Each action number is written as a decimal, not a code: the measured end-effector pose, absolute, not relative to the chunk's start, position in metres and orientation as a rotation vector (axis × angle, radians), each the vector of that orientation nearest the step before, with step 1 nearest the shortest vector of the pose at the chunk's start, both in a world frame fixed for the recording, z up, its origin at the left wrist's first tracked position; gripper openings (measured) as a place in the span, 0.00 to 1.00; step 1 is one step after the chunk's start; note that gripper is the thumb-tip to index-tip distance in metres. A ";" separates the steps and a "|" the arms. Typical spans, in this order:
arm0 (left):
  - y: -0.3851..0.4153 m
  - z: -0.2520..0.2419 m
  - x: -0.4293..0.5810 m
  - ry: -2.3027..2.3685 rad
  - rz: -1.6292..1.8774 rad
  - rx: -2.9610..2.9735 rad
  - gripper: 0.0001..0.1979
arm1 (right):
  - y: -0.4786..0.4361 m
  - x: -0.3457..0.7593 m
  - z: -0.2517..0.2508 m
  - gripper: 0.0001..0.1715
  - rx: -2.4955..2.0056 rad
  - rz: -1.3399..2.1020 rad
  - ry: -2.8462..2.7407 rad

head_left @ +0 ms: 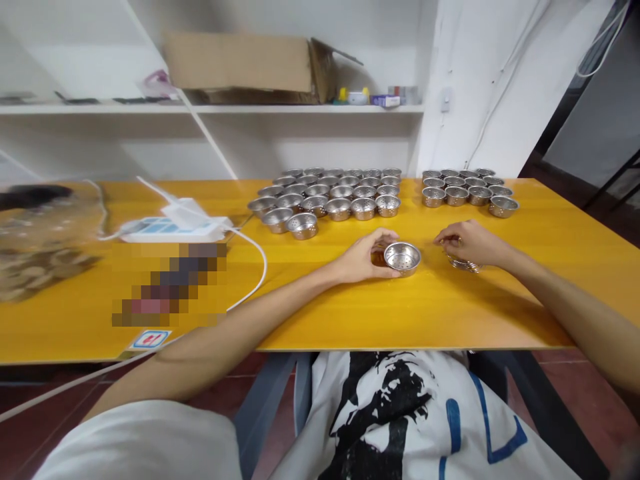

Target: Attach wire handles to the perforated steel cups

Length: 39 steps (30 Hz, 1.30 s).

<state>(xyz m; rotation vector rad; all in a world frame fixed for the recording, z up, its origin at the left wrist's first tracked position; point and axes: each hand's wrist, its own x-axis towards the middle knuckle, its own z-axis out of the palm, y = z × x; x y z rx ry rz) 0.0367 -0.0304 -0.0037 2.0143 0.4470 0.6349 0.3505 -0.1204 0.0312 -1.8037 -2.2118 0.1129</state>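
A small round metal cup with holes in its bottom [403, 257] sits on the yellow table in front of me. My left hand [364, 258] curves round its left side, thumb in front and fingers behind. To the right of that cup, my right hand [469, 241] is lowered with its fingertips pinched together; anything between them is too small to make out. Under the right palm lies a bunch of shiny, thin, wire-like metal pieces [465, 265], partly covered by the hand.
Rows of similar metal cups [340, 208] stand behind my left hand, with a smaller group [457, 195] farther right. A power strip [175, 230] with a white cable lies left, beside a pixelated patch [170, 283]. A clear bag of tan pieces [37, 267] blurs at far left.
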 end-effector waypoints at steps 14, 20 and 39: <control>-0.021 0.016 0.023 0.229 0.220 2.073 0.46 | -0.117 0.356 0.029 0.22 -1.778 -0.056 -2.183; -0.034 0.016 0.026 0.216 0.268 1.885 0.51 | -0.118 0.351 0.032 0.18 -1.683 -0.132 -2.030; -0.048 0.028 0.025 0.078 0.263 1.408 0.38 | -0.126 0.336 0.034 0.17 -1.410 -0.096 -1.819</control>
